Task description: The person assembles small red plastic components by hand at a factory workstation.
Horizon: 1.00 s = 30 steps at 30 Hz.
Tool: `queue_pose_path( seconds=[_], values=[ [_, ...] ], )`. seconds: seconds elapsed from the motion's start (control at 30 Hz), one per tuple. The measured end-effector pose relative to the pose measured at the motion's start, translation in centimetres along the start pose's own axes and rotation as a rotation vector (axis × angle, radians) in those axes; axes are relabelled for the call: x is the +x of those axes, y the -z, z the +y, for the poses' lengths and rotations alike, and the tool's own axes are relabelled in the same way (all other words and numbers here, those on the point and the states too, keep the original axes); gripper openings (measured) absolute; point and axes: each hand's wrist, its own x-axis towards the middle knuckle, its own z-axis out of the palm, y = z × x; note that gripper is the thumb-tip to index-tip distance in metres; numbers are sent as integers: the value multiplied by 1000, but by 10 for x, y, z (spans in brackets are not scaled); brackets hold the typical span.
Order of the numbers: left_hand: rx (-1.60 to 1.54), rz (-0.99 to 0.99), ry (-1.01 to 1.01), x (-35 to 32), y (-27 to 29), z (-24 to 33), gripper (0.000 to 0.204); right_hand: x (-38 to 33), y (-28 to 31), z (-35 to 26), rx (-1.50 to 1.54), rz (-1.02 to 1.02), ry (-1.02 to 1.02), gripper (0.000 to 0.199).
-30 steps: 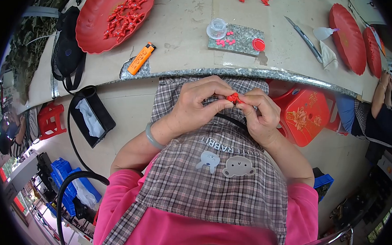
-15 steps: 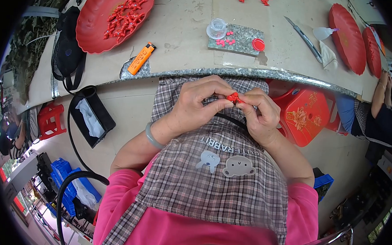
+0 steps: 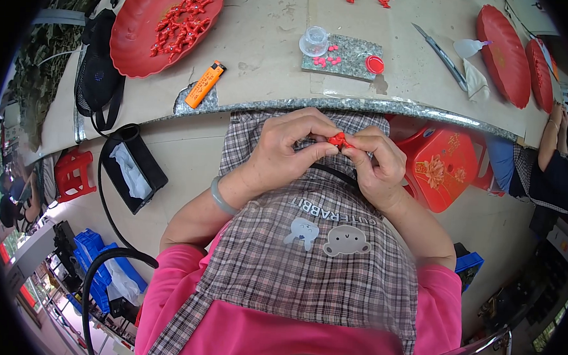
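Both hands are meeting on the near side of the stone slab (image 3: 355, 51), just off the bench (image 3: 264, 67): the left hand (image 3: 284, 146) is pinching one end of a small red figure (image 3: 338, 140), and the right hand (image 3: 381, 164) is pinching the other, thumbs and forefingers nearly touching! Pink beads (image 3: 327, 61) are sitting on the slab, a red cap (image 3: 374, 64) is resting at its right end. Left of the slab an orange lighter (image 3: 205, 85) is lying; farther left, a scalloped red plate (image 3: 129, 47) is holding more red figures (image 3: 179, 27). Right of the slab, a craft knife (image 3: 443, 57) is lying.

one held piece (image 3: 336, 140), three plates (image 3: 132, 31)
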Motion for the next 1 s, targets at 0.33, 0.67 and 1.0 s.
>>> queue_pose_path(
  seconds=[0.33,0.67,1.0],
  values=[
    [-502,108,334,0,-4,-1,16,24,4,-9,-54,-36,-37,15],
    [-616,78,470,1,0,-1,16,33,8,-12,-43,-95,-117,13],
    [-1197,22,652,-2,7,-16,28,35,19,-14,32,-81,-292,14]
  ],
)
